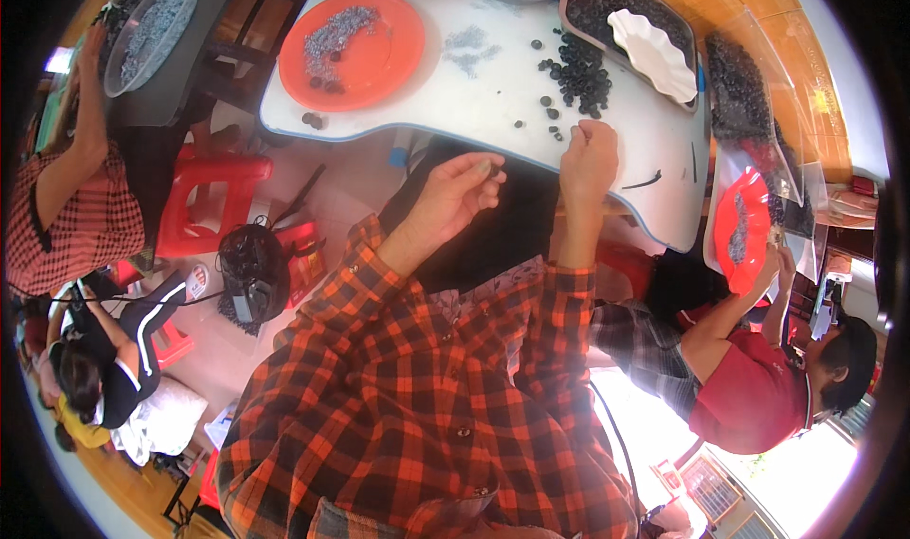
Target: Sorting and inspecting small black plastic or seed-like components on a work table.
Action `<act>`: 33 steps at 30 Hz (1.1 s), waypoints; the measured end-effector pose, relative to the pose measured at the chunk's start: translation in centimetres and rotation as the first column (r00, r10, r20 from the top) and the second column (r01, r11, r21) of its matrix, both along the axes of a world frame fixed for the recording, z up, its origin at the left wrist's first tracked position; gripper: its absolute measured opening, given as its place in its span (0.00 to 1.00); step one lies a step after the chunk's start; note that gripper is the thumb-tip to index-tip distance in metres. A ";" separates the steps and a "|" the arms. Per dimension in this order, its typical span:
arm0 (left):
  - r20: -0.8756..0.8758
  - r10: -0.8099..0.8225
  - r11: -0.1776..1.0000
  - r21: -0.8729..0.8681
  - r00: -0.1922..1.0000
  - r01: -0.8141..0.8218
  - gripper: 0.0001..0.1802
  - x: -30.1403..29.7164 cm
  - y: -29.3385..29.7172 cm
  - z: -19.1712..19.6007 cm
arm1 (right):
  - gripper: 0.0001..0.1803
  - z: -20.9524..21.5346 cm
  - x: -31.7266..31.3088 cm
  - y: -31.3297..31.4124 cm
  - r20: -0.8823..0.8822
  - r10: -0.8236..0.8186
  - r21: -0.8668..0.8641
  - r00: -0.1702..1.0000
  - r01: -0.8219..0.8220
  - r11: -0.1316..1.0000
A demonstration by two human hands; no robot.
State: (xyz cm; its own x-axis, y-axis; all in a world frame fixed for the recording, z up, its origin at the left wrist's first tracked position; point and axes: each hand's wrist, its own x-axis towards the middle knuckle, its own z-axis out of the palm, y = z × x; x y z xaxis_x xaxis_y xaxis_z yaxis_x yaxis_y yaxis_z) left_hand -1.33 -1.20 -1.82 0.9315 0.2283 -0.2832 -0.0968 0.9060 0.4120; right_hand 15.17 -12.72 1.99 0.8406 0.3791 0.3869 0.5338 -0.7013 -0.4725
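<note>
My left hand (453,196) is held just off the near edge of the white table (445,103), thumb and fingers pinched on a small dark piece (494,170). My right hand (590,157) is closed over the table's edge, its fingertips pressed together; whatever they hold is hidden. Just beyond it lies a loose heap of small black round parts (580,76), with several strays nearer my fingers. To the left, an orange plate (393,70) carries a band of small grey pieces (332,38) and a few dark parts.
A white scalloped dish (654,57) rests on a dark-filled tray (588,13). Small grey bits (469,51) are scattered mid-table. Thin black strips (645,180) lie at right. A co-worker (754,387) on the right holds a red dish (739,231); a red stool (204,202) stands left.
</note>
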 end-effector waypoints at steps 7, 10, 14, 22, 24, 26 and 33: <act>0.032 0.004 0.998 -0.061 0.999 -0.002 0.13 0.1 -0.2 1.0 | 0.09 1.6 -4.2 -1.0 -0.517 0.145 0.451 0.844 0.124 0.884; 0.028 0.002 0.998 -0.063 1.000 0.000 0.13 0.1 -0.2 1.2 | 0.09 1.8 -5.8 -1.3 -0.616 0.334 0.631 0.714 0.193 0.751; 0.058 0.017 0.999 -0.052 0.998 -0.014 0.13 0.2 -0.1 0.9 | 0.08 1.3 -6.7 -1.1 -0.628 0.438 0.663 0.643 0.146 0.734; 0.024 0.047 0.998 -0.052 0.999 -0.046 0.12 0.0 0.2 -0.2 | 0.06 2.2 -6.0 3.8 -0.296 0.374 0.517 0.879 -0.182 0.837; 0.022 0.056 0.997 -0.045 0.998 -0.055 0.11 0.0 0.3 -0.3 | 0.06 1.9 -5.4 5.7 -0.220 0.358 0.442 0.907 -0.235 0.866; 0.019 0.065 0.997 -0.038 0.998 -0.064 0.11 -0.1 0.5 -0.4 | 0.07 1.2 -4.4 7.8 -0.073 0.316 0.300 0.946 -0.281 0.912; 0.017 0.107 0.994 -0.035 0.994 -0.106 0.12 -0.3 1.5 -0.2 | 0.08 0.1 -3.1 11.0 -0.016 0.243 0.017 0.970 -0.243 0.970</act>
